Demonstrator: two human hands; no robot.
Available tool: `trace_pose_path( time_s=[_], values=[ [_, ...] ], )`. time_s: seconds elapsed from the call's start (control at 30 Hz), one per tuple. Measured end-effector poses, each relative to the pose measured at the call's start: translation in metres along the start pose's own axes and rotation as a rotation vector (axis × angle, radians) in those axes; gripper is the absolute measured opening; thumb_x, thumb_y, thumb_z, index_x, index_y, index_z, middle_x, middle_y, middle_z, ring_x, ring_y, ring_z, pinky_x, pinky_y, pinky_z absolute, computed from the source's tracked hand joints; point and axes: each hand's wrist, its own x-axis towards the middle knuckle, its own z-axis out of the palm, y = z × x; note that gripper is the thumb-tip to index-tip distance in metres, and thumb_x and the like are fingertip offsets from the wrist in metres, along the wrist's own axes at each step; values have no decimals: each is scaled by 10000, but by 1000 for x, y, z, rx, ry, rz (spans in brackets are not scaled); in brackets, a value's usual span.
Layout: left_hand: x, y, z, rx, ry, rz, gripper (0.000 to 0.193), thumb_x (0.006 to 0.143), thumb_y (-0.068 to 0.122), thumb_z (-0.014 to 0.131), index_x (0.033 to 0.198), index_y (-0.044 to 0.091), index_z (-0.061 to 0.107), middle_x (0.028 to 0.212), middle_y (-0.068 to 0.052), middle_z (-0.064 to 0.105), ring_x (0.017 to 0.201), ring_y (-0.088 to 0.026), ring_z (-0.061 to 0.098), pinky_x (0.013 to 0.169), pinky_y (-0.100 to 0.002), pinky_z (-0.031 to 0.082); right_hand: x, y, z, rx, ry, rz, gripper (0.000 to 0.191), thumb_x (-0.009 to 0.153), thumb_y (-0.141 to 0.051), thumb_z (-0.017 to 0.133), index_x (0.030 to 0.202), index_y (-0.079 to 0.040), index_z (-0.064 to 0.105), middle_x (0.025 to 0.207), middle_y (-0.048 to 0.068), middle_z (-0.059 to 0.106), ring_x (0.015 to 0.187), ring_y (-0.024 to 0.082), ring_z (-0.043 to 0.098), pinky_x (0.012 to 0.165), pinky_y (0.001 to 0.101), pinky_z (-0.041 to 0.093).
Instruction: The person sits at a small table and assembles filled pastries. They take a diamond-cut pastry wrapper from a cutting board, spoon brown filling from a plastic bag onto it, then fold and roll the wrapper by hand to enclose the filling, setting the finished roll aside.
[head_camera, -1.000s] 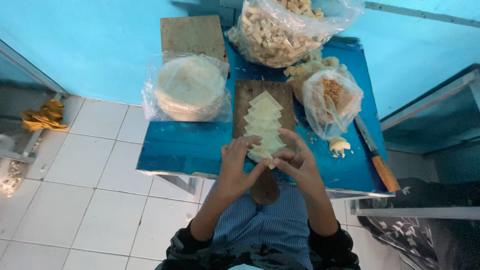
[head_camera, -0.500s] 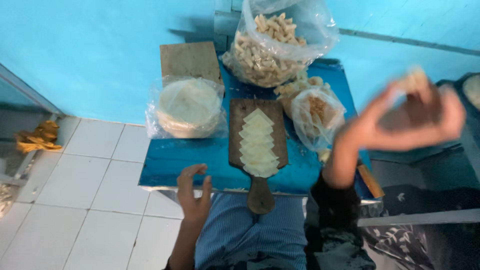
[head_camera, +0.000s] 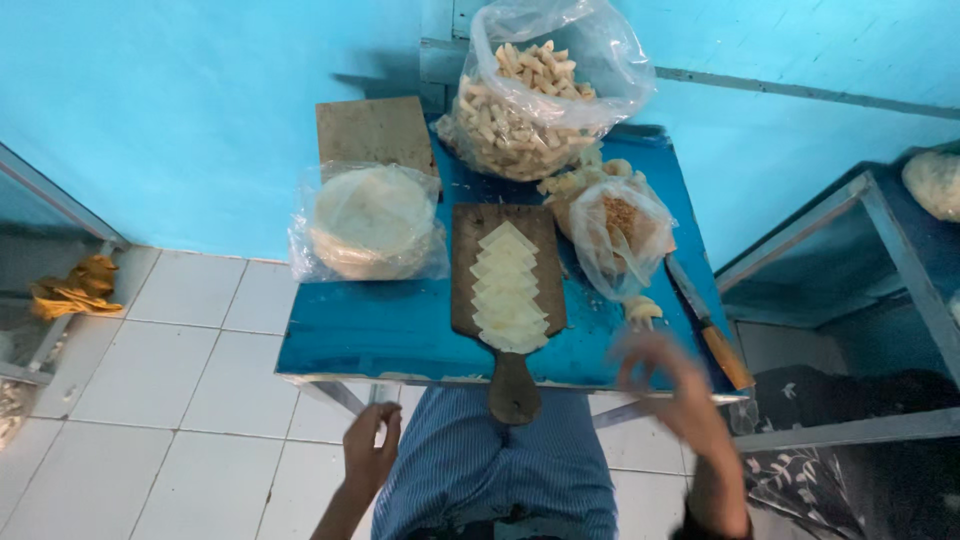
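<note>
**Hands off the board, wrappers laid in a row**

Right hand (head_camera: 672, 385) hovered at the near edge of the small blue metal table (head_camera: 370, 335), motion-blurred; fingers looked spread and loose, holding nothing I could make out. Left hand (head_camera: 370, 448) hung below the table edge over the white floor tiles (head_camera: 180, 400), fingers half curled, empty as far as could be seen.

Ahead of both hands, between them, lay the dark wooden paddle-shaped cutting board (head_camera: 508, 300), its handle pointing back toward the person's blue striped shirt (head_camera: 500, 470). On it sat a row of pale overlapping square dough wrappers (head_camera: 508, 290), tidy and unfolded.

Just ahead of the right fingers: one small folded dough piece (head_camera: 642, 310), a clear bag of brownish filling (head_camera: 615, 230), and a wooden-handled knife (head_camera: 712, 325) out to the right. Beyond the left fingers: a clear bag holding a round stack of flat white wrappers (head_camera: 370, 220). Farthest off, a large clear bag of finished folded pieces (head_camera: 535, 100).

Judgement: working well here called for lifting the nearest wrapper by one corner only, so the overlapping row stayed undisturbed, and keeping clear of the knife blade.
</note>
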Motion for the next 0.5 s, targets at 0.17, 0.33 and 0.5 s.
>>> trace_pose_path(
  time_s=[0.17, 0.33, 0.5],
  values=[
    [-74, -62, 14, 119, -88, -463, 170, 981, 193, 601, 1065, 67, 677, 952, -125, 757, 850, -245, 774, 717, -364, 566, -119, 130, 14, 317, -732, 665, 577, 862, -255, 775, 1407, -172, 602, 986, 51, 845, 883, 138, 768, 805, 293, 618],
    [-74, -67, 25, 327, -313, -817, 188, 986, 208, 596, 1078, 65, 675, 953, -129, 755, 855, -252, 768, 723, -368, 563, -183, 207, 68, 175, 47, 1245, 521, 878, -294, 756, 1360, -136, 637, 958, 107, 851, 883, 161, 792, 813, 313, 631],
    [64, -66, 52, 412, -388, -706, 205, 990, 222, 591, 1092, 63, 672, 954, -133, 753, 860, -258, 762, 729, -373, 560, -141, 221, 111, -125, -32, 1317, 495, 877, -294, 755, 1335, -141, 646, 953, 107, 838, 872, 168, 791, 804, 316, 630]
  ],
)
